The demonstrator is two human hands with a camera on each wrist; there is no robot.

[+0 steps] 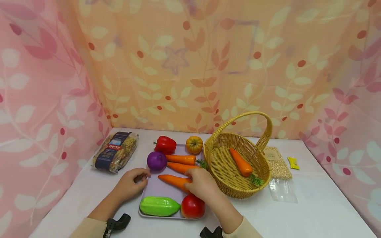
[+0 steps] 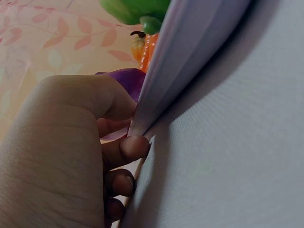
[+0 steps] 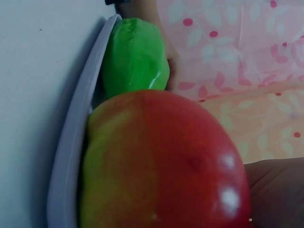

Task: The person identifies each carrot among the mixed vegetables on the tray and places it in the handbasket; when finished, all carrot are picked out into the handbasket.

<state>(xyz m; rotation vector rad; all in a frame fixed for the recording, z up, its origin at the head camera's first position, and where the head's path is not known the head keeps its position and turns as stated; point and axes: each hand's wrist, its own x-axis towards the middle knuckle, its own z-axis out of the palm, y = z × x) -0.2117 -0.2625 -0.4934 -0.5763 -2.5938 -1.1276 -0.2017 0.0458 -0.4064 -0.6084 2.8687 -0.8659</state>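
My left hand pinches the left rim of the lilac tray between thumb and fingers, as the left wrist view shows. Over the tray's right side, my right hand grips the thick end of the nearest carrot; its fingertips are partly hidden. Behind it lie a second carrot and a third carrot. A purple onion-like vegetable, a red bell pepper and a small orange pumpkin are at the back. Along the tray's front edge sit a green ridged vegetable and a red-and-yellow round fruit.
A wicker basket with a tall handle stands at the tray's right, with another carrot inside. A pasta bag lies at the left. Beyond the basket are a bag of grains and a small yellow packet.
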